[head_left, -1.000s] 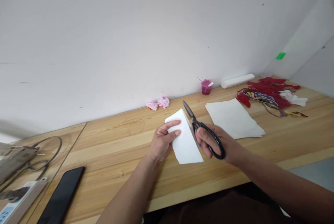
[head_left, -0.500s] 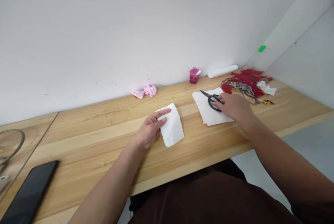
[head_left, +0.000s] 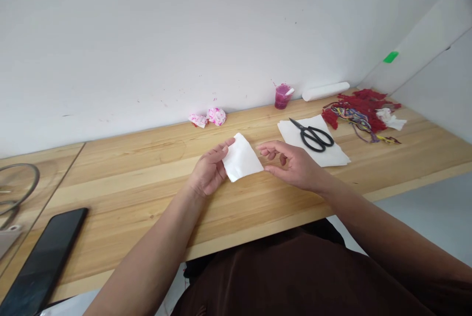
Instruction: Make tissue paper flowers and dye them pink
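My left hand [head_left: 211, 171] grips a folded white paper sheet [head_left: 242, 159] by its left edge, thumb on top, just above the wooden table. To the right, my right hand [head_left: 291, 162] is open and holds nothing, its thumb and fingers apart beside the sheet's right corner. Whether the thumb tip touches that corner I cannot tell. Beyond the right hand lie black-handled scissors [head_left: 312, 135], resting on a stack of white paper sheets [head_left: 334, 157].
Along the wall stand a cup of purple-pink liquid [head_left: 282, 97], pink-spotted crumpled paper [head_left: 216, 116] and a white roll [head_left: 326, 91]. Red yarn [head_left: 363, 104] and coloured threads [head_left: 352, 118] lie at the far right. A black phone [head_left: 47, 257] rests on the wooden table [head_left: 147, 193] at left.
My right hand has let go of the scissors, leaving them on the paper stack, and has moved left to the folded sheet. The sheet in my left hand has turned and tilted.
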A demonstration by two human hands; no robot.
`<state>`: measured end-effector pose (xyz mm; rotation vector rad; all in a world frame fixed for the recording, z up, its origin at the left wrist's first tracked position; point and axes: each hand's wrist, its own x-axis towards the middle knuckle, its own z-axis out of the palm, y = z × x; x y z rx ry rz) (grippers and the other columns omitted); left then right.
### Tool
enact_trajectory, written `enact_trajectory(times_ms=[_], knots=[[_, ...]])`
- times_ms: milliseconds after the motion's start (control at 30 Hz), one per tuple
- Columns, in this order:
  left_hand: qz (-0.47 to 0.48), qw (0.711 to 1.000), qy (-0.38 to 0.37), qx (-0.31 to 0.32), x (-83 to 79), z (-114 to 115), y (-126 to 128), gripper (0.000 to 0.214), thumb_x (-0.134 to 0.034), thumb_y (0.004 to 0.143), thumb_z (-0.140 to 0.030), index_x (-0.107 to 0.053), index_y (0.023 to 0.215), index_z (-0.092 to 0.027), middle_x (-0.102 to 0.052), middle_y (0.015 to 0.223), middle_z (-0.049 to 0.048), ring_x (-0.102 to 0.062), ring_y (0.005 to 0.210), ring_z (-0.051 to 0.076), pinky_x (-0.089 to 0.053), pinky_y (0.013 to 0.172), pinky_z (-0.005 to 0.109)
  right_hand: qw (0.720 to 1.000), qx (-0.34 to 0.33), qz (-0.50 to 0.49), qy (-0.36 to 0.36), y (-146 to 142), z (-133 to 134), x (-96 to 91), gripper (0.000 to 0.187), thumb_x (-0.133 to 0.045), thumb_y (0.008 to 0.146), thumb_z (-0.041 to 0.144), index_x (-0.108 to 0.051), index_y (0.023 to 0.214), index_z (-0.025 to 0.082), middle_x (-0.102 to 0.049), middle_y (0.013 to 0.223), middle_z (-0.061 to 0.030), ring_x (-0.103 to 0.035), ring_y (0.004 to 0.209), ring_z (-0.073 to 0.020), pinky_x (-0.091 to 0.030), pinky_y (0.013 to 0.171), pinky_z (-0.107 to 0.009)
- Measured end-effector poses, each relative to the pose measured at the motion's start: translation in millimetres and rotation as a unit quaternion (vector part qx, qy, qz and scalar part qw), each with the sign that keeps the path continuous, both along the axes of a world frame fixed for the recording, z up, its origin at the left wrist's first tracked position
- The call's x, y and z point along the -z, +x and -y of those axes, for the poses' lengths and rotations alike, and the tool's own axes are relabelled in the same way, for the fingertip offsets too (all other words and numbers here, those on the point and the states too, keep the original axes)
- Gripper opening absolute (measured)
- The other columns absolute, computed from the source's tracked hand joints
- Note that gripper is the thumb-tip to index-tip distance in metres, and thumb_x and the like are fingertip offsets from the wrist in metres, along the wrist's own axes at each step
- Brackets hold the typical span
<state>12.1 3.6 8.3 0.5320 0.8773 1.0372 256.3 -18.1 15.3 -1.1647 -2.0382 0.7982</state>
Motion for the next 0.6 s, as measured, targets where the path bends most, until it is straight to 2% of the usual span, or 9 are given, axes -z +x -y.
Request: enact_trajectory(times_ms=[167, 267, 333, 467, 600], knots=[[-0.009, 1.0, 0.0, 0.0, -3.5, 0.1, 1.0, 0.043, -0.06, 0.094, -0.016, -0.064, 0.136, -0.008, -0.074, 0.125, 0.017, -0.076, 0.094, 0.021, -0.064, 0.088, 0.034, 0.999, -0.025, -0.005, 0.036, -0.9, 0.2, 1.2, 0.039, -0.071, 0.09, 0.029, -0.066, 0.129, 0.03, -0.073, 0.121, -0.0054, -0.066, 0.099, -0.0221, -0.053, 0.081, -0.036], [-0.011, 1.0, 0.0, 0.007, -3.2, 0.6, 0.6, 0.042, -0.06, 0.095, -0.017, -0.064, 0.136, -0.009, -0.073, 0.127, 0.0166, -0.076, 0.096, 0.021, -0.065, 0.086, 0.034, 0.998, -0.027, -0.027, 0.044, -3.3, 1.2, -1.7, 0.02, -0.068, 0.093, 0.032, -0.074, 0.112, 0.027, -0.075, 0.105, -0.005, -0.066, 0.09, -0.02, -0.052, 0.08, -0.036], [-0.013, 1.0, 0.002, 0.012, -1.1, 0.6, 0.0, 0.039, -0.061, 0.095, -0.018, -0.066, 0.133, -0.009, -0.074, 0.125, 0.0162, -0.076, 0.095, 0.022, -0.065, 0.083, 0.034, 0.998, -0.027, -0.039, 0.034, -4.7, 1.4, -3.6, 0.014, -0.067, 0.095, 0.034, -0.076, 0.103, 0.026, -0.074, 0.095, -0.0039, -0.065, 0.082, -0.0175, -0.05, 0.074, -0.033], [-0.023, 0.999, 0.014, 0.018, 5.0, -1.2, -1.2, 0.034, -0.062, 0.095, -0.018, -0.069, 0.127, -0.009, -0.076, 0.119, 0.0162, -0.075, 0.093, 0.02, -0.065, 0.079, 0.03, 0.999, -0.021, -0.032, -0.011, -4.4, 2.1, -5.4, 0.019, -0.066, 0.096, 0.036, -0.078, 0.103, 0.024, -0.073, 0.091, -0.0027, -0.056, 0.069, -0.0131, -0.041, 0.062, -0.029], [-0.049, 0.998, 0.017, 0.023, 8.6, -2.4, -1.1, 0.032, -0.063, 0.095, -0.019, -0.07, 0.125, -0.009, -0.077, 0.114, 0.0162, -0.075, 0.091, 0.02, -0.064, 0.079, 0.03, 0.999, -0.009, -0.021, -0.043, -3.3, 3.4, -5.6, 0.024, -0.063, 0.096, 0.037, -0.08, 0.103, 0.022, -0.074, 0.088, -0.0029, -0.05, 0.063, -0.0117, -0.038, 0.059, -0.028]])
